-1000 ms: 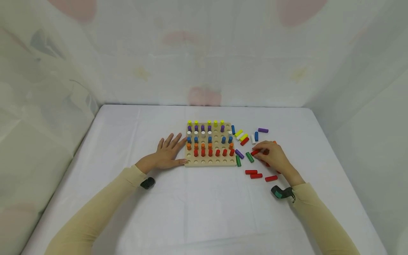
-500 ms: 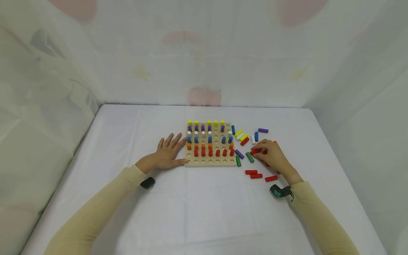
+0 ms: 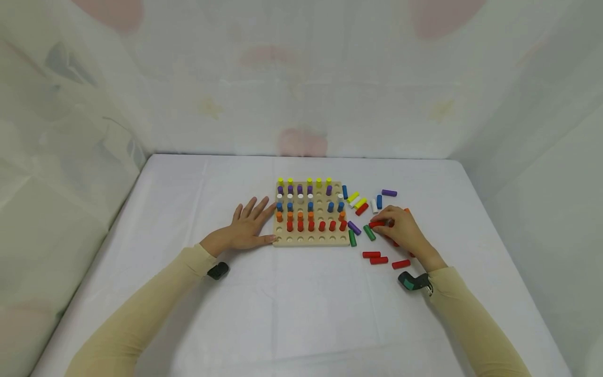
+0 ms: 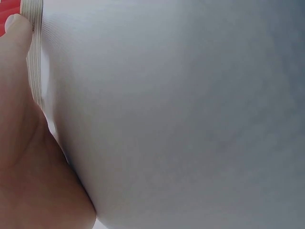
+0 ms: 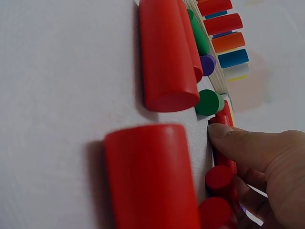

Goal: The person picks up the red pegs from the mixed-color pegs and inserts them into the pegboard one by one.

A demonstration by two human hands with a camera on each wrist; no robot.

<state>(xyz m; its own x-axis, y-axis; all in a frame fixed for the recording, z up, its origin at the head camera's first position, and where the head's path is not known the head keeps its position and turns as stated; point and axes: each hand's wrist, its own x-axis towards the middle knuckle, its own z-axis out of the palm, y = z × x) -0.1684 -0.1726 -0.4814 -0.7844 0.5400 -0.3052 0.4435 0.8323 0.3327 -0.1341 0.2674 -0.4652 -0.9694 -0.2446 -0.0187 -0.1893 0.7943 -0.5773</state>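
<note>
While the right hand [image 3: 400, 229] pinches a short red wooden peg [image 3: 377, 224] on the white tablecloth [image 3: 301, 303] right of the square wooden pegboard [image 3: 311, 240] | left hand [image 3: 245, 230] flat, fingers spread, touching the board's left edge | board holds upright yellow, purple, white, blue, orange, red pegs.

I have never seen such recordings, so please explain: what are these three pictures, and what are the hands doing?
A person works with two bare hands and wears three cameras. The head view looks down at a white table. The other two views come from each wrist, very close.

On the table lies a wooden pegboard with coloured pegs standing in it. Loose pegs lie to its right.

The left hand rests flat beside the pegboard, thumb touching its edge. The right hand pinches a red peg among the loose ones.
</note>
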